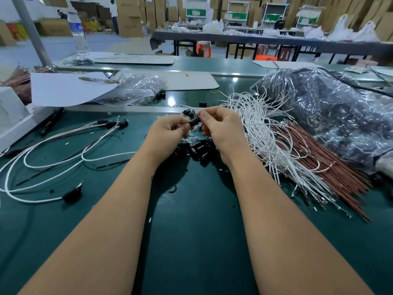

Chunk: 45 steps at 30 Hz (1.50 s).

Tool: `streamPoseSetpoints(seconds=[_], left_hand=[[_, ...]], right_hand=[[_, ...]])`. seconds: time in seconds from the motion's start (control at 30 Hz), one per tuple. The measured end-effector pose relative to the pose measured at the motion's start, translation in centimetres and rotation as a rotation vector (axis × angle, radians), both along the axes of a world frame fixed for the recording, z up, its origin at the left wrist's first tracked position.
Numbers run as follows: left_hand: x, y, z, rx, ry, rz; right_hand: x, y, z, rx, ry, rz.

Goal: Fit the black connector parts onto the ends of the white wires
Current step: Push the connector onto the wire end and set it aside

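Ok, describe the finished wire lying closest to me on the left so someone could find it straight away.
Start on the green mat, left of the left forearm. Among the looping white wires there, follow the nearest one to its black connector. That connector lies alone near the front; the others cluster farther back.

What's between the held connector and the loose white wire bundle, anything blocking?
Nothing visible. Both hands, left hand and right hand, pinch the black connector; the white wire bundle lies directly beside the right hand, with only that hand between.
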<state>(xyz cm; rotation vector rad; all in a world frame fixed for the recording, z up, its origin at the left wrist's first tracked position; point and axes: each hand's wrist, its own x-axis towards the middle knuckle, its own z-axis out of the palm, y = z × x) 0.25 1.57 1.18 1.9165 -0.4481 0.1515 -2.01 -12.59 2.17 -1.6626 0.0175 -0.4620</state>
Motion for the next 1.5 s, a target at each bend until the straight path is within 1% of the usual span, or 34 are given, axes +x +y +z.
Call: streamPoseSetpoints(seconds=[0.23, 0.33, 0.5, 0.7, 0.87, 0.97, 1.03, 1.2, 1.27, 1.33, 1.5], left_hand=[[0.2, -0.1, 0.3, 0.025, 0.000, 0.020], [0.2, 0.0, 0.1, 0.060, -0.009, 0.035], [0.0, 0.1, 0.1, 0.065, -0.006, 0.046], [-0.3, 0.3, 0.1, 0.034, -0.039, 0.044], [-0.1, 0.4, 0.1, 0.009, -0.028, 0.048], [0.0, 0.4, 0.0, 0.018, -0.018, 0.050], [0.1, 0.3, -0.2, 0.027, -0.007, 0.050], [0.0, 0.5, -0.1, -0.019, 0.016, 0.042], [0.0, 0.6, -0.1, -0.073, 0.042, 0.028], [-0.1, 0.7, 0.1, -0.123, 0.065, 0.008], [0.1, 0.8, 0.2, -0.148, 0.048, -0.011]], right_hand=[[0.3, 0.0, 0.4, 0.036, 0.035, 0.011], [0.3, 0.2, 0.2, -0.019, 0.049, 0.005], [0.2, -0.1, 0.1, -0.189, 0.041, -0.043], [0.0, -0.3, 0.2, -0.273, 0.044, -0.032], [-0.2, -0.3, 0.2, -0.200, 0.060, -0.004], [-0.2, 0.1, 0.1, -0.051, 0.055, 0.053], [-0.3, 0.3, -0.2, 0.009, 0.059, 0.083], [-0.3, 0.5, -0.6, -0.038, 0.055, 0.077], [-0.4, 0.6, -0.5, -0.053, 0.050, 0.102], [-0.5, 0.6, -0.4, -0.041, 0.045, 0.130], [-0.8, 0.8, -0.1, -0.020, 0.019, 0.175]])
